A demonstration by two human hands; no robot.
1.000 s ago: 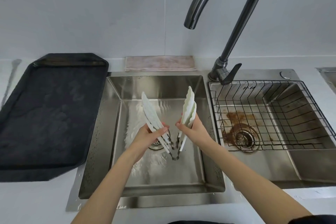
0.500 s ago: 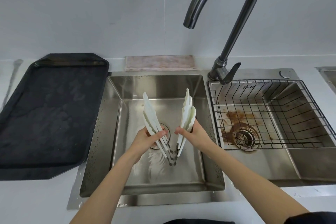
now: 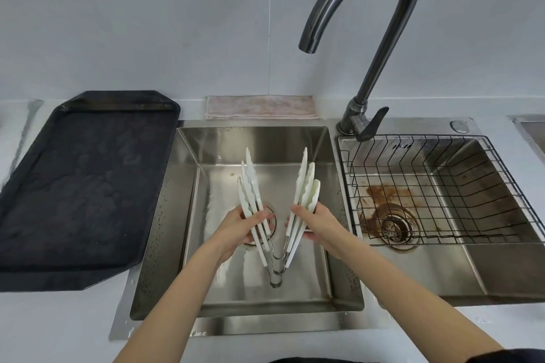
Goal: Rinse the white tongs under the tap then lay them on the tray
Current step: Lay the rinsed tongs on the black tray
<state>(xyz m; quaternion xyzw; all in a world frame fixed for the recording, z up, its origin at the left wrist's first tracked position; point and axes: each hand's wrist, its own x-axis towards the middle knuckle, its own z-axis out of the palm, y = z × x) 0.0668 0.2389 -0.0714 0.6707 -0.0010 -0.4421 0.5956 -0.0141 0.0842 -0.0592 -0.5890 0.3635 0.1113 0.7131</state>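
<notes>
Several white tongs [image 3: 250,186] with metal hinge ends are held spread in a V over the left sink basin [image 3: 265,300]. My left hand [image 3: 244,227] grips their left arms. My right hand [image 3: 315,224] grips their right arms [image 3: 308,186]. The hinges point toward me, the tips away. The dark tap [image 3: 365,47] arches above, its spout over the basin's back right; no water runs from it. The black tray [image 3: 76,186] lies on the counter left of the sink, with nothing on it.
A black wire basket [image 3: 442,188] sits in the right basin, whose drain [image 3: 393,225] is rust-stained. A folded pinkish cloth [image 3: 261,107] lies behind the left basin. White counter runs along the front.
The tongs and both hands have shifted slightly toward the front of the basin. The arms of the tongs stay spread. The white wet patch on the basin floor has faded.
</notes>
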